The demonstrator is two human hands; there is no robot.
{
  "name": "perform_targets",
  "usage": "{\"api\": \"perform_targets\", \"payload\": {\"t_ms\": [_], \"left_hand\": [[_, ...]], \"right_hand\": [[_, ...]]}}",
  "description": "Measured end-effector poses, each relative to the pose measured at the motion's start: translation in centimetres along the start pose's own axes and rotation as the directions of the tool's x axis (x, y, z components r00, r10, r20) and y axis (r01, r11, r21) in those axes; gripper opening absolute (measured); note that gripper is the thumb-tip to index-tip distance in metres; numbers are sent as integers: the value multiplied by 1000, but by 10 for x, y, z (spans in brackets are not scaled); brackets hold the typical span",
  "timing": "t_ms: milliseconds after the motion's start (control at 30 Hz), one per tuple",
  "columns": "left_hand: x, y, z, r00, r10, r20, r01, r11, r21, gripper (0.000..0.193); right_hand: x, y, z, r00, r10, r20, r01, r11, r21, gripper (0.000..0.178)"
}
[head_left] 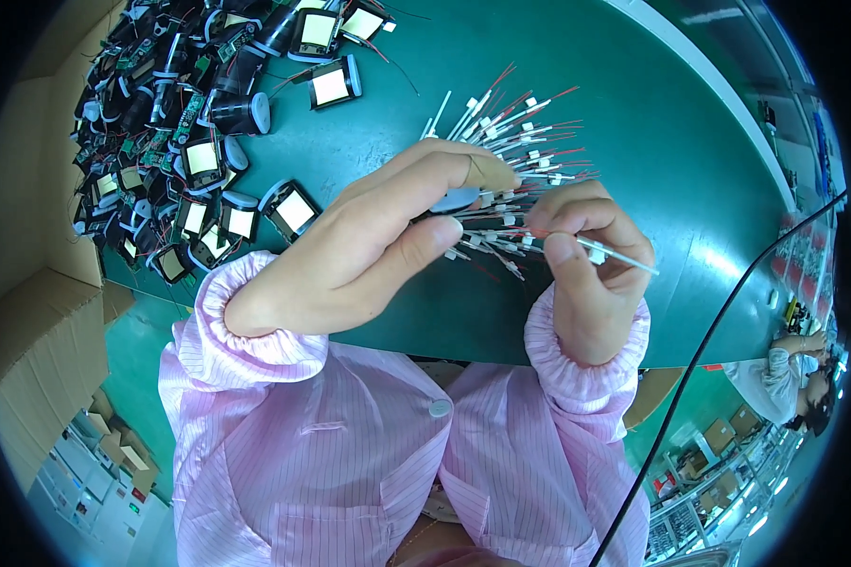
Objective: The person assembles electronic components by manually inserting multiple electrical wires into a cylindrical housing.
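Observation:
My left hand (373, 222) is curled, thumb and fingers closed around a blue-grey rounded part (456, 199); most of that part is hidden behind the hand. A bandage-like strip wraps one of its fingertips. Beside it, my right hand (596, 269) pinches a wire lead (624, 258) between thumb and forefinger. This lead has a white sleeve, a small white connector and thin red wire pointing toward the left hand. Just beyond both hands, a fanned pile of similar wire leads (534, 137) lies on the green table (671, 170).
A heap of black devices (199, 161) with pale screens, light-blue rims and loose wires covers the table's left side. Cardboard boxes (52, 350) stand at the left. A black cable (700, 350) crosses on the right. Another person (785, 378) sits at far right.

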State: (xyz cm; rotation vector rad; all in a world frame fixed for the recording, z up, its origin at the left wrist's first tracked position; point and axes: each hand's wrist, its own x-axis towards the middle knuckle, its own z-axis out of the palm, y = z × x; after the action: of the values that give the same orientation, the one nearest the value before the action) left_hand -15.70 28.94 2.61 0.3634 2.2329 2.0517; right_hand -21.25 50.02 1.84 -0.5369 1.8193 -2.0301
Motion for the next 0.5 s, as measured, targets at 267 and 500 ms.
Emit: {"api": "perform_targets", "payload": {"t_ms": [267,500], "left_hand": [[0,-10,11,991,132,-37,-126,983,132,53],[7,-11,3,975,222,7,-217,943,253,43]], "right_hand": [[0,0,2,998,54,-12,-51,982,182,7],[-4,-4,-3,998,-66,8,66,997,39,16]]}}
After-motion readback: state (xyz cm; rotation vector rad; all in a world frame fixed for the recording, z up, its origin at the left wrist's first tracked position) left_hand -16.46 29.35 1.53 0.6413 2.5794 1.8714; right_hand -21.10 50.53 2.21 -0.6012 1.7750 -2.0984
